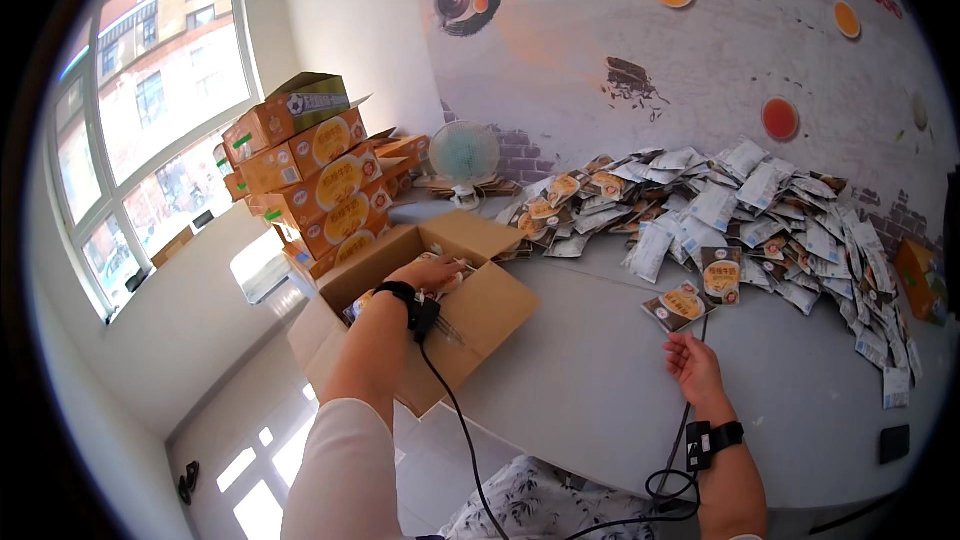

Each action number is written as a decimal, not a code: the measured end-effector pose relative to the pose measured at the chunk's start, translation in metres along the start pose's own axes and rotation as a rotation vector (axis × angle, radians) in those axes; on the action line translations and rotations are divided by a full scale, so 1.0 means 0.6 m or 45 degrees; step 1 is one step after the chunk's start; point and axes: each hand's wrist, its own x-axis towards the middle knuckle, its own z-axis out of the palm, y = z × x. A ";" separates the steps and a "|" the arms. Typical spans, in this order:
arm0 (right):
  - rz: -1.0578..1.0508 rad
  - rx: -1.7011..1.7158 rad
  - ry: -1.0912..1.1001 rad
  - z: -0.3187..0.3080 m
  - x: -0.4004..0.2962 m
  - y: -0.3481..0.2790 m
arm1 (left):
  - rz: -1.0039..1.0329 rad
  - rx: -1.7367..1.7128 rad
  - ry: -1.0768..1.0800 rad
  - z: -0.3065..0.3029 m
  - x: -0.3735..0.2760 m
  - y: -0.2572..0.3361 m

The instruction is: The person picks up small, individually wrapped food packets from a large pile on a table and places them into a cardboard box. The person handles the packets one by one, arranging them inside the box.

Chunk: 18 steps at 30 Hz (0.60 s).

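Observation:
My left hand (430, 274) reaches into an open cardboard carton (499, 307), fingers stretched out over the packets (455, 282) inside. Most of what lies under that palm is hidden. Over the table, my right hand (694, 366) has curled fingers, and its fingertips meet the near corner of a brown and orange printed sachet (681, 305). Whether they pinch that corner is unclear. A second brown sachet (721, 275) lies just beyond, face up. Behind both spreads a large heap of sachets (712, 206), many with their white backs up.
Orange printed boxes (337, 184) are stacked behind the carton, left of a small fan (465, 154). Black cables (469, 427) run from both wrist straps. A small black object (894, 444) lies on the grey table (570, 367) near its right edge.

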 end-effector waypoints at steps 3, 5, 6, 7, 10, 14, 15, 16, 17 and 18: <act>-0.031 -0.001 0.043 -0.020 -0.004 -0.009 | -0.576 -0.765 0.069 -0.043 -0.001 0.069; -0.042 -0.008 0.024 -0.023 -0.004 -0.010 | -0.397 -0.716 -0.020 -0.030 -0.026 0.061; -0.050 -0.006 0.050 -0.027 -0.007 -0.015 | -0.489 -0.852 -0.099 -0.051 -0.034 0.095; -0.045 -0.001 0.054 -0.022 -0.007 -0.014 | -0.609 -0.989 -0.175 -0.060 -0.054 0.111; -0.029 -0.007 0.050 -0.012 -0.004 -0.010 | -0.534 -0.892 -0.033 -0.026 -0.059 0.091; -0.012 -0.019 0.075 -0.006 -0.004 -0.013 | -0.614 -0.905 -0.160 -0.024 -0.074 0.069; -0.014 -0.015 0.071 -0.008 -0.004 -0.011 | -0.595 -0.888 -0.158 -0.025 -0.084 0.066; -0.015 -0.012 0.065 -0.011 -0.004 -0.010 | -0.578 -0.871 -0.155 -0.025 -0.091 0.065; -0.017 -0.008 0.060 -0.014 -0.004 -0.009 | -0.648 -0.854 -0.197 -0.023 -0.100 0.066; -0.027 -0.015 0.061 -0.016 -0.006 -0.008 | -0.716 -0.830 -0.246 -0.050 -0.127 0.103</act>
